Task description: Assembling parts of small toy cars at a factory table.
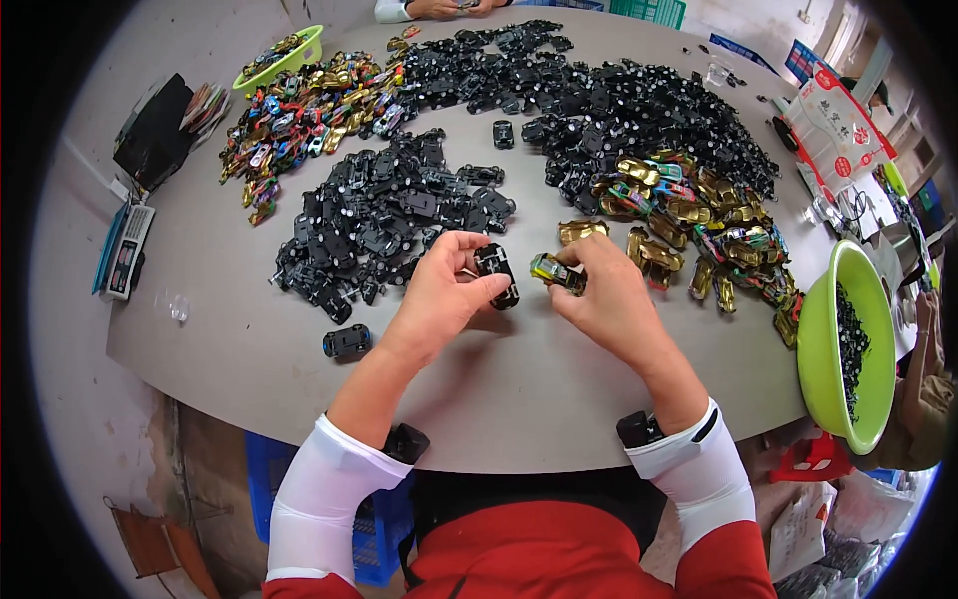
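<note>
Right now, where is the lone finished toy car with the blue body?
In the head view, the blue toy car lies alone on the grey table, left of the left hand, just below the black chassis pile.

Matt black plastic chassis point(496, 275), glossy metallic car shell point(557, 272), smooth matt grey table point(519, 389).

Two green bowls point(848, 349) (one far point(284, 58)), two hands point(439, 295), one calculator point(128, 252), uncountable toy-car parts point(389, 210).

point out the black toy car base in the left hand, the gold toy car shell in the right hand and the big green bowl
black toy car base point(497, 275), head view, on its underside
gold toy car shell point(555, 271), head view, on its painted roof
green bowl point(814, 349), head view, on its left outer wall
</note>
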Action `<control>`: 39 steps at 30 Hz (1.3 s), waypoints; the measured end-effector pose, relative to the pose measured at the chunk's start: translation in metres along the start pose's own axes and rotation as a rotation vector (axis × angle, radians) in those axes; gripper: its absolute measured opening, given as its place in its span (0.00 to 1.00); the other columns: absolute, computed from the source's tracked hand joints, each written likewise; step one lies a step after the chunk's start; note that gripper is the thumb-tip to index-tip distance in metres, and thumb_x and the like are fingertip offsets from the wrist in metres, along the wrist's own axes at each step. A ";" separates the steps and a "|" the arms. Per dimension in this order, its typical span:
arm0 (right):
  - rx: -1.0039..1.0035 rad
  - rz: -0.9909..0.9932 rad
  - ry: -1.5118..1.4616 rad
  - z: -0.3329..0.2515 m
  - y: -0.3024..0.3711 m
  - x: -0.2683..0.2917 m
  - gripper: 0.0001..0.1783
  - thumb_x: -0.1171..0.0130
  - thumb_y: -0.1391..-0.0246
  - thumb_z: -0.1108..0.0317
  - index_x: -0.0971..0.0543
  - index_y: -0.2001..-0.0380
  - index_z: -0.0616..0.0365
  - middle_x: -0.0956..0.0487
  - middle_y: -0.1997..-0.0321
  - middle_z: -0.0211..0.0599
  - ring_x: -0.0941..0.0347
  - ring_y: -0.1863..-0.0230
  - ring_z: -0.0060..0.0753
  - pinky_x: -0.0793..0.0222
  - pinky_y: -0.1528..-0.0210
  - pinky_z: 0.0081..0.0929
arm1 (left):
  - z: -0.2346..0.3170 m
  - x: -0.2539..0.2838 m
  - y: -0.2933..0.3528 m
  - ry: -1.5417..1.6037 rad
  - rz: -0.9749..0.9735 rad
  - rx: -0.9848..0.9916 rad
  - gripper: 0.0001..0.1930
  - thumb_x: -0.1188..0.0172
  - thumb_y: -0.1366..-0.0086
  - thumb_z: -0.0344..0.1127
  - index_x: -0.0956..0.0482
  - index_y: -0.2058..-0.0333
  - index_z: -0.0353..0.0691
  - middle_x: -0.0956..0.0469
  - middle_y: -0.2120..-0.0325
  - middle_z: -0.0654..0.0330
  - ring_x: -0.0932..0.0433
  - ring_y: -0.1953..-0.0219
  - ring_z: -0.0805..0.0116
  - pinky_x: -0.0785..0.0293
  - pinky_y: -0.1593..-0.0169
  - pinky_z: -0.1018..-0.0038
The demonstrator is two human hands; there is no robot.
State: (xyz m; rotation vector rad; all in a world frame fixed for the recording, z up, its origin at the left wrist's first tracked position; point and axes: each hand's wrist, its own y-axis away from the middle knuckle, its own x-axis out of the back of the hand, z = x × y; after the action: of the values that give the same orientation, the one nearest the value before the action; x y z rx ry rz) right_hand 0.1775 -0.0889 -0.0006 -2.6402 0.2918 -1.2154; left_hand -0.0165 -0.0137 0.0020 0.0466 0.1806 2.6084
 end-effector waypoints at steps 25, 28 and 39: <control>0.159 0.269 -0.484 -0.016 -0.004 -0.021 0.25 0.35 0.55 0.81 0.29 0.51 0.64 0.21 0.56 0.41 0.19 0.57 0.31 0.22 0.52 0.26 | 0.000 0.000 -0.008 0.463 0.048 0.029 0.11 0.42 0.34 0.31 0.29 0.56 0.35 0.21 0.65 0.60 0.20 0.65 0.74 0.18 0.61 0.74; 0.154 0.265 -0.477 -0.016 -0.003 -0.020 0.25 0.35 0.55 0.81 0.29 0.52 0.64 0.21 0.56 0.41 0.19 0.57 0.31 0.22 0.52 0.26 | 0.001 -0.001 -0.008 0.461 0.046 0.016 0.10 0.42 0.34 0.32 0.29 0.57 0.35 0.21 0.65 0.60 0.20 0.65 0.74 0.18 0.60 0.75; 0.159 0.258 -0.479 -0.017 -0.002 -0.021 0.25 0.34 0.56 0.80 0.29 0.53 0.64 0.20 0.58 0.41 0.19 0.58 0.31 0.22 0.53 0.26 | 0.001 0.000 -0.007 0.459 0.060 -0.014 0.10 0.40 0.35 0.31 0.29 0.58 0.35 0.21 0.65 0.60 0.21 0.64 0.74 0.19 0.59 0.74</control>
State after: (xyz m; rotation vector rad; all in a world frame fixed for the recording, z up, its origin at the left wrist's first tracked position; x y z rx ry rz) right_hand 0.1512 -0.0833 -0.0038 -2.5536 0.4119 -0.4855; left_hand -0.0130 -0.0072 0.0018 -0.5618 0.3244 2.6408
